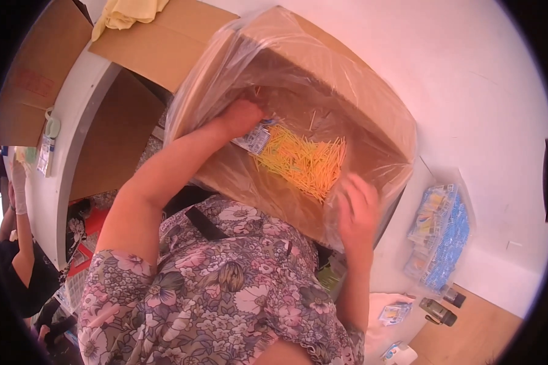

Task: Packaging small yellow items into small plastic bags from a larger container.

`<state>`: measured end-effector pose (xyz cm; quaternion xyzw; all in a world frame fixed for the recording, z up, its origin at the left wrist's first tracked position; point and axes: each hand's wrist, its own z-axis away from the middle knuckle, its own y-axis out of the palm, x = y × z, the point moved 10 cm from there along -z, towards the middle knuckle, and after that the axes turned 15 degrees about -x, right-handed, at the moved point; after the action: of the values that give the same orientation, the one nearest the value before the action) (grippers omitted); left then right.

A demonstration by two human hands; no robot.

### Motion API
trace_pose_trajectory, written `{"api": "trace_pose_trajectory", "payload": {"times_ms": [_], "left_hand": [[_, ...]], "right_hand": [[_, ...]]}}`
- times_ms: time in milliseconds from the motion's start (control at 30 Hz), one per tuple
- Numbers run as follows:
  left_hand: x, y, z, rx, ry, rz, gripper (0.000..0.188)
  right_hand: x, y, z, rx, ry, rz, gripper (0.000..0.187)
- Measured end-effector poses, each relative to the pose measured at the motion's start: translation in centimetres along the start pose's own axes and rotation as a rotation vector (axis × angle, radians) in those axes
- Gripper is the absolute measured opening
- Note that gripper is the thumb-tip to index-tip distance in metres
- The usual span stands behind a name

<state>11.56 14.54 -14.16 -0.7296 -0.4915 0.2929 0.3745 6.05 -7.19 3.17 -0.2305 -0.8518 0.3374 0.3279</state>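
Note:
A cardboard box lined with clear plastic (371, 115) stands open in front of me. In it lies a heap of thin yellow-orange sticks (304, 159). My left hand (242, 117) reaches in at the left, its fingers curled closed; what they hold, if anything, is hidden. Just below that hand a small printed packet (254, 140) rests against the heap's left end. A few loose sticks lie on the liner farther back. At the box's near right side, my right hand (357, 204) is slightly blurred, fingers stretched out and apart, beside the heap's right end.
Right of the box, a clear tub of blue-and-white packets (438, 237) stands on the white table (487, 91). Two dark cylindrical objects (439, 311) lie below it. A yellow cloth (128, 13) drapes over cardboard at upper left. Another person's gloved hand (19, 185) shows at far left.

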Motion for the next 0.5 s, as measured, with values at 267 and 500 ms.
{"api": "trace_pose_trajectory", "payload": {"times_ms": [267,500], "left_hand": [[-3.5,-2.3,-4.4,0.126,-0.432,0.916,0.016],[0.9,0.5,-1.6,0.0,-0.839,1.093,0.021]], "right_hand": [[-8.7,13.6,-2.4,0.333,0.431,-0.111,0.023],[-12.5,20.0,4.2,0.892,0.428,0.502,0.043]]}}
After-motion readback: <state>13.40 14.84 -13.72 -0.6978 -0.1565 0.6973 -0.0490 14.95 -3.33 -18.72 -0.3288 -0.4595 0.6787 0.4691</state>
